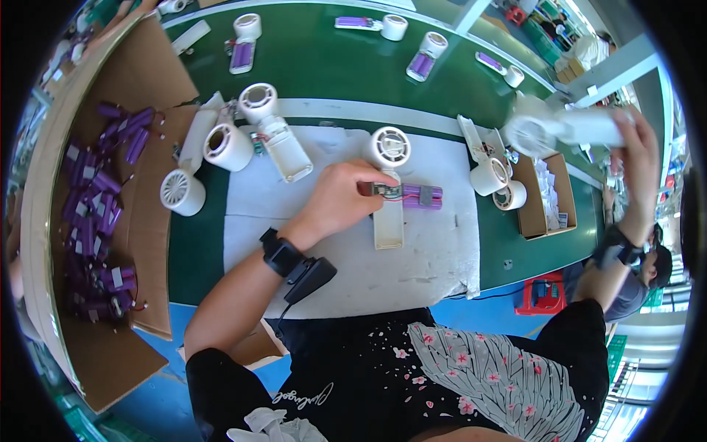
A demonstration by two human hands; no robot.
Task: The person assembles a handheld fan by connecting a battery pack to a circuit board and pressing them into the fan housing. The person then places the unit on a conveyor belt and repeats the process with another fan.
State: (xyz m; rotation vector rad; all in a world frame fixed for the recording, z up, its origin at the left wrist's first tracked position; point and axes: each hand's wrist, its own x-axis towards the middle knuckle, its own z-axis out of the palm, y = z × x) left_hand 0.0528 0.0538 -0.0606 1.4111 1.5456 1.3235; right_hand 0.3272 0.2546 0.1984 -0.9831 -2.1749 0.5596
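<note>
My left hand [336, 200] is closed, pinching a small circuit board [385, 191] wired to a purple battery pack [431, 197]. Beneath it lies a white handheld fan [389, 232] on the pad, its round head away from me and its handle an open shell. My right hand [639, 151] is raised at the far right, its fingers closed round the handle end of another white fan [582, 127], smeared by motion. Its head points left, above the small carton. Left of centre on the pad, a second open fan [287, 151] shows its hollow handle.
A big cardboard box [151, 243] at the left holds many purple battery packs [92, 214]. White fan parts [228, 147] stand beside it, others [488, 175] at the right. A small carton [563, 221] holds white pieces. Fans with batteries [422, 65] line the green belt [309, 59]. A person [648, 269] sits at right.
</note>
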